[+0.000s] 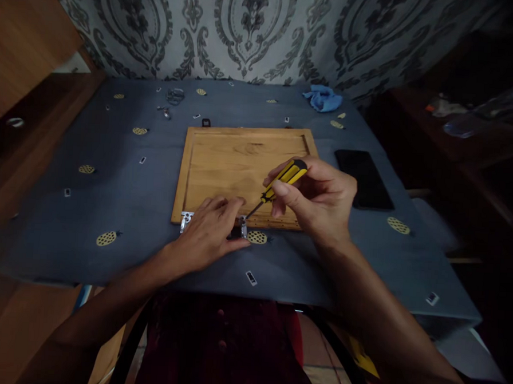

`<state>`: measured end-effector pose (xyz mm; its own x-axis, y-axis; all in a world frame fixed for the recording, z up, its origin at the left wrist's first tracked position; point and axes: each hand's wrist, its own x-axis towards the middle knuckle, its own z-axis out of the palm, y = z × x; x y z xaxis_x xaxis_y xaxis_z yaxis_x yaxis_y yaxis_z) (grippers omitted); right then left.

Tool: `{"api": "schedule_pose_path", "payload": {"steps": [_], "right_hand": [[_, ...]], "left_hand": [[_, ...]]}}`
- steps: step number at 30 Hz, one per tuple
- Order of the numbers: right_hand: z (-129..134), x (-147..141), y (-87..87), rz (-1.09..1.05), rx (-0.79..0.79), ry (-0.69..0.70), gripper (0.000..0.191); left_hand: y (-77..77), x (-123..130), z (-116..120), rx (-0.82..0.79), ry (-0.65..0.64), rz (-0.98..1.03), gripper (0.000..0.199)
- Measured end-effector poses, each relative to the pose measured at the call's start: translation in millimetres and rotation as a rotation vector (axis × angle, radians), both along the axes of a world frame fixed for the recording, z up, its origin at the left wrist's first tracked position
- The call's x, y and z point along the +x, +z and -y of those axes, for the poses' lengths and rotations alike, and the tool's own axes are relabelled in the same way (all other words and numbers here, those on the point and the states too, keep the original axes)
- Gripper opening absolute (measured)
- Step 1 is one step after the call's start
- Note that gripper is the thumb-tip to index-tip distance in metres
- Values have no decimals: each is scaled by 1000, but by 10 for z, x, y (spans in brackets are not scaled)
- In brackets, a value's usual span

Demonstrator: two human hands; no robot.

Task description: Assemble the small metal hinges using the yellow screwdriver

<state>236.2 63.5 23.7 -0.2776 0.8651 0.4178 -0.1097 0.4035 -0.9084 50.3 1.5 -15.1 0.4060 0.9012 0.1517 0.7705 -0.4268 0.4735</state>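
A wooden panel with a raised frame lies flat on the table. At its near edge is a chrome-ended handle with a dark middle, mostly hidden under my left hand. My left fingers rest over it and the thumb lies along its near side, pressing it to the edge. Between the thumb and fingers of my right hand is a yellow and black screwdriver. It tilts down to the left, its tip at the handle's right chrome end. Any screw there is too small to make out.
On the blue tablecloth, a black phone lies to the right. A crumpled blue cloth and small metal parts are toward the back. A patterned curtain hangs behind, and wooden furniture stands left.
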Motion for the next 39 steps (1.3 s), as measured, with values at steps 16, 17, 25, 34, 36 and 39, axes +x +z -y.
{"api": "schedule_pose_path", "payload": {"steps": [16,17,25,34,36,39], "right_hand": [[-11,-20,-33,41,-82,117,29],[-16,-15,-33,46,-84,129,29],[-41,61,10,98,-80,222,27],[-42,19,13,26,-73,202,26],[-42,31,24,33,-89,216,29],[-40,52,43,76,-98,240,28]], "left_hand": [[8,7,-1,15,15,-4,53],[6,7,-3,12,16,-7,52],[4,4,-3,13,10,7,49],[1,9,-8,33,15,-10,55],[6,8,-6,30,20,-22,55],[8,5,-2,24,17,-20,52]]}}
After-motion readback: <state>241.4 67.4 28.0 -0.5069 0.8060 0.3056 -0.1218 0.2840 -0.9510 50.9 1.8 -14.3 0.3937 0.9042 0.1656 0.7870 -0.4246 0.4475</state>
